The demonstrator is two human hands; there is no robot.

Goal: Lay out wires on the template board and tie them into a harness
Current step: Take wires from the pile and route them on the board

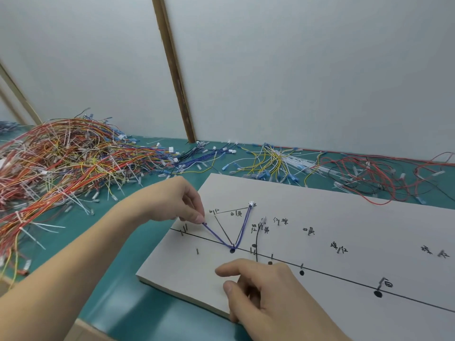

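Nearest the viewer, the right hand (266, 289) rests on the near edge of the template board (344, 217), fingers loosely curled, thumb on the board's edge, holding nothing. Beyond it and to its left, the left hand (177, 200) pinches the free end of a thin blue-purple wire pair (242, 227) between thumb and fingertips. From that pinch the wire runs down and right to a nail at a black dot (232, 250), bends sharply, then climbs to a small white plastic connector (251, 204), making a V. The left hand is nearer the free end; the drawn line with more nails lies just left of the pinch. The board is flat, pale and matte, inked with lines and handwritten labels. Loose coloured wires (61, 163) tangle on the green tabletop beyond the left hand.
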